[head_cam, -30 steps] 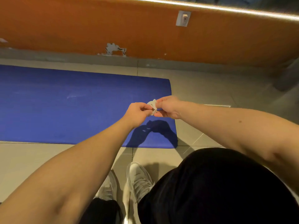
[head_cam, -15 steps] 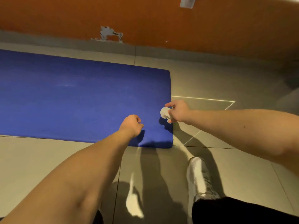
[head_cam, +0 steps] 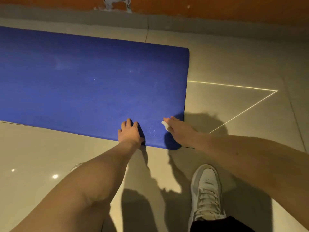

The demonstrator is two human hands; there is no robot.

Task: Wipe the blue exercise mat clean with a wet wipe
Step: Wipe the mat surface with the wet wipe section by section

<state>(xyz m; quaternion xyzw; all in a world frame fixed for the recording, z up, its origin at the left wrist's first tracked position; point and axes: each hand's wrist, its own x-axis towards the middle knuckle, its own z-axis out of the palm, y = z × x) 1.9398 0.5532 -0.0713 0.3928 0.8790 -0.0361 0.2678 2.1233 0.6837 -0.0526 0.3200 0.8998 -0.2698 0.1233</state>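
The flat blue foam exercise mat (head_cam: 92,84) lies unrolled on the pale glossy floor tiles (head_cam: 50,156), its long side parallel to the orange wall (head_cam: 217,7) and its short right end squared off just ahead of the person. That puts the near right corner within easy reach, a sensible place to begin. The small crumpled white wet wipe (head_cam: 165,125) sits at that corner, pinched in the right hand (head_cam: 178,129), whose fingers close around the wad and bring it down to the mat's surface; whether it fully touches cannot be told. The left hand (head_cam: 129,133) lies flat on the mat's near edge, fingers spread and holding nothing, probably to pin the light foam so it does not slide or buckle under the rubbing. Faint pale smudges show farther along the blue surface, so wiping looks barely started. A white laced sneaker (head_cam: 206,190) is planted on the tiles behind the right arm, bracing the forward lean.
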